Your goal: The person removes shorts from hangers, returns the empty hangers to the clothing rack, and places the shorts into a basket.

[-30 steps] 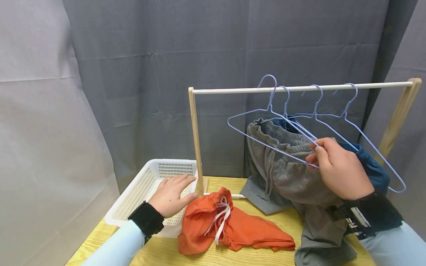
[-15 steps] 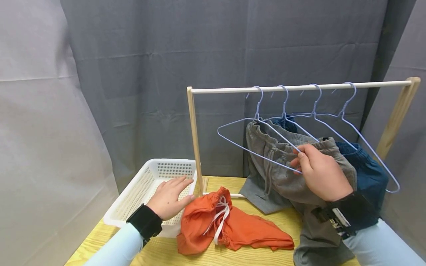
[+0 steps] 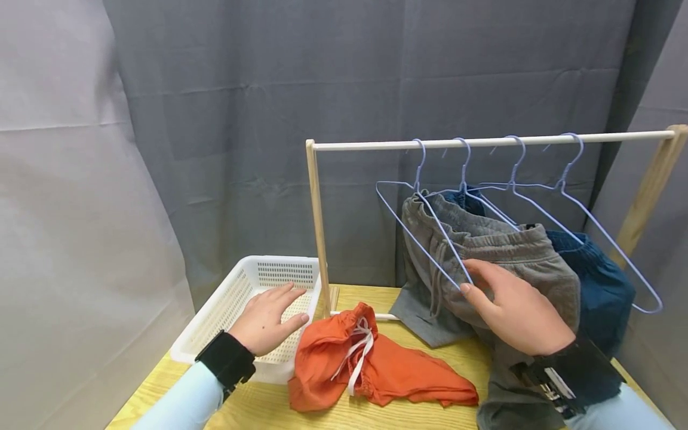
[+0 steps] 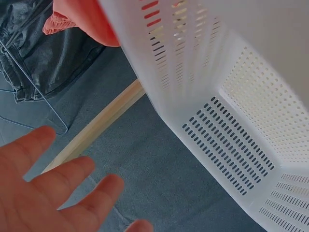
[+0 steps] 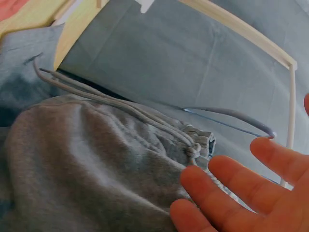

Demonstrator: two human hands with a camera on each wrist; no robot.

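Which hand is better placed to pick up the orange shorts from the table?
Probably the left hand. It rests open on the white basket right beside the orange shorts, holding nothing. The right hand is higher up, at the gray shorts on the rack.

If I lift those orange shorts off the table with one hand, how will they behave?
The orange shorts lie crumpled in soft folds, so they will probably go floppy and drape from wherever you grip. The thin cloth looks light for its size. The white drawstring lies loose on top and may dangle, perhaps snagging the white basket next to them.
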